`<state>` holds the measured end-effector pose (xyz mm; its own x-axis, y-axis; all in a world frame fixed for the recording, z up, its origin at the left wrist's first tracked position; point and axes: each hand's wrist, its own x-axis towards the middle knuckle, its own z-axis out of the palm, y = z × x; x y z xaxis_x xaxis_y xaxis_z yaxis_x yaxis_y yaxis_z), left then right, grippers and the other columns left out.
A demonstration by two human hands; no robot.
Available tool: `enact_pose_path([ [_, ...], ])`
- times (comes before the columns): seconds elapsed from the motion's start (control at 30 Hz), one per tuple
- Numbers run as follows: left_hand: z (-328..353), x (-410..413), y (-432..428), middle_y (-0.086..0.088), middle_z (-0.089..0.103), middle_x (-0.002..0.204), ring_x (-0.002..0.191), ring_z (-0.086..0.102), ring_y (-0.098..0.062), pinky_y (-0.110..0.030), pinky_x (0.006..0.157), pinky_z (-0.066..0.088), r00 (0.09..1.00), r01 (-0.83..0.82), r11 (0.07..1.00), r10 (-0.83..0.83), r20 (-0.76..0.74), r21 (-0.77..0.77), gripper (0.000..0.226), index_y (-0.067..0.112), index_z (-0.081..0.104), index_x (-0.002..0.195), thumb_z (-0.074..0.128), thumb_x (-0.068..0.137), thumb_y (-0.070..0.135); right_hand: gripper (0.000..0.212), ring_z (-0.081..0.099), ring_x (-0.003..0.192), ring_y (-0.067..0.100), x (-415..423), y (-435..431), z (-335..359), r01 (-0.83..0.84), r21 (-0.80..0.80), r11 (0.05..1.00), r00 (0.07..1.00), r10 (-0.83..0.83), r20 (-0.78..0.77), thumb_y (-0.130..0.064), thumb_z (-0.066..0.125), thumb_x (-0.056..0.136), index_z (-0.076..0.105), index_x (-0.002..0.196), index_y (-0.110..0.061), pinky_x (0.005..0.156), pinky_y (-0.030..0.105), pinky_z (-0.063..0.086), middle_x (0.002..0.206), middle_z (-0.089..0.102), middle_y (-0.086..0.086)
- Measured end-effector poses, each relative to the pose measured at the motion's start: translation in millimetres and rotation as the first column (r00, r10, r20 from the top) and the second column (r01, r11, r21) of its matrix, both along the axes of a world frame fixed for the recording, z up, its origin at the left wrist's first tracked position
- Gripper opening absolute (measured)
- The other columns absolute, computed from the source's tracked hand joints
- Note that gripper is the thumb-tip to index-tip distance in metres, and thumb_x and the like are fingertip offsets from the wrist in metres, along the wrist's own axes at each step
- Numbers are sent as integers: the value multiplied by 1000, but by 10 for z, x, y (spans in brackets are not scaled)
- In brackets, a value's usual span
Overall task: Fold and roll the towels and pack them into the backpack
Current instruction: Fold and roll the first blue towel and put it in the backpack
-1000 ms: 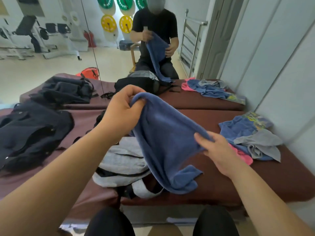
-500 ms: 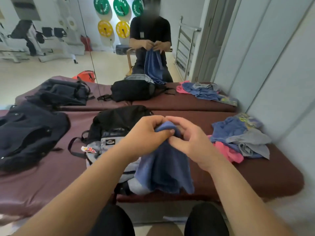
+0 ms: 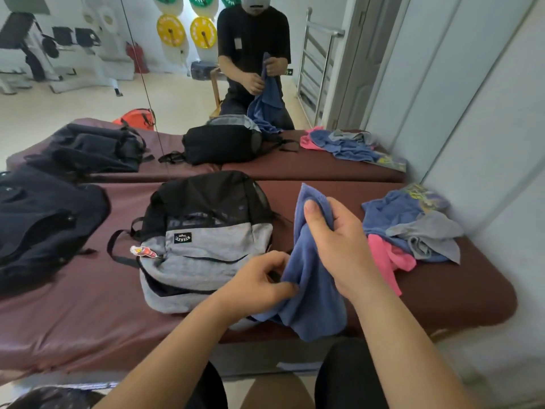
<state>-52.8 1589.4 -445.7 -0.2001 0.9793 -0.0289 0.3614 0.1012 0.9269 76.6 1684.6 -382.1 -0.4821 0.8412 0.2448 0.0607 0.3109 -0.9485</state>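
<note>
A blue towel (image 3: 309, 293) hangs bunched over the front edge of the maroon bench (image 3: 442, 293). My right hand (image 3: 339, 249) grips its upper part, thumb up along the cloth. Lower down, my left hand (image 3: 256, 281) pinches the towel's left edge. A grey and black backpack (image 3: 206, 249) lies flat on the bench just left of the towel, its black top end pointing away from me. A heap of towels (image 3: 413, 228) in blue, grey and pink sits at the right end of the bench.
Dark clothing (image 3: 44, 228) lies on the bench's left part. A wall mirror (image 3: 206, 84) behind the bench reflects me, the bench and gym gear. A white panelled wall (image 3: 486, 128) stands close on the right. My knees (image 3: 348, 376) are below the bench edge.
The two hands met at the towel's top corners half a second ago. Now the left hand has dropped down the towel's left edge while the right hand keeps the top.
</note>
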Motion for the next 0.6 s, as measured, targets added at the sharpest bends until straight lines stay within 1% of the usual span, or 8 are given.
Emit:
enact_pose_path([
  [0.1,43,-82,73,-9,75,104,102,71,-26,-50,92,57,999,3,1000,-2,48,-19,22,13,70,106,77,85,16,26,50,66,8,8,98,184,-2,73,997,1000,3,-19,-25,56,106,60,87,-7,63,19,45,73,55,13],
  [0.17,89,-142,106,-11,75,98,96,72,-26,-46,88,60,999,25,999,-24,23,-35,20,11,70,99,81,85,19,29,46,62,5,45,230,282,147,166,975,989,-144,-32,-27,55,106,56,81,-11,60,15,40,69,49,9],
  [0.23,149,-269,119,-12,71,91,82,70,-21,-42,77,58,994,44,998,-49,-100,-49,28,13,68,91,86,79,31,32,46,60,0,122,433,388,376,200,905,927,-362,-103,-30,54,106,51,76,-19,61,14,38,66,49,0],
  [0.3,267,-484,178,-5,64,75,67,58,-7,-42,66,52,969,-12,999,3,-246,-36,32,19,64,80,90,72,37,30,49,62,-3,213,646,512,525,220,822,851,-501,-158,-30,54,106,49,77,-23,62,10,37,68,50,-9],
  [0.37,482,-714,243,10,63,66,62,55,-1,-32,62,50,946,-52,998,37,-321,-38,29,24,63,74,91,70,30,23,49,63,1,309,824,600,600,235,765,800,-575,-170,-29,54,106,53,85,-18,62,5,36,72,52,-13],
  [0.43,733,-852,284,15,70,73,69,65,-4,-26,67,56,896,-29,990,-35,-442,-137,23,30,66,77,87,70,31,26,42,62,11,420,954,647,675,230,701,738,-643,-205,-27,52,107,50,84,-16,60,12,35,72,48,-11],
  [0.53,801,-934,270,16,64,66,65,60,-6,-25,64,51,771,-16,955,-177,-612,-297,17,30,64,72,79,72,39,36,44,60,8,583,1049,637,738,178,651,675,-706,-215,-25,49,108,39,74,-23,57,17,34,69,40,-9],
  [0.6,706,-951,222,10,54,59,58,49,-10,-27,60,43,752,-71,951,-146,-643,-299,28,20,61,69,78,75,41,31,45,67,16,669,1050,543,736,160,657,677,-719,-159,-26,50,107,45,79,-16,57,23,29,70,42,-8],
])
